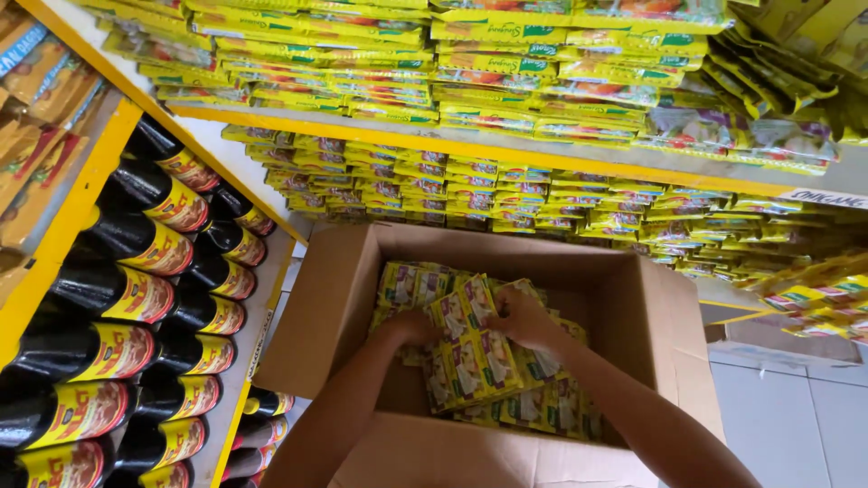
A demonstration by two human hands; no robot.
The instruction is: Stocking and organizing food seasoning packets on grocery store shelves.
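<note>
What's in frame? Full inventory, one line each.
cardboard box: one, brown, open, centre, below the shelves
sachet strips: many, yellow-green, piled inside the box
stacked sachet packs: many, yellow with red and green, on the two shelves above the box
dark bottles: many, black with yellow-red labels, rows on the left shelving
orange packets: several, orange-brown, far upper left
shelf edges: yellow, across the frame
left hand: inside the box, on the strips
right hand: inside the box, gripping a bundle of strips
</note>
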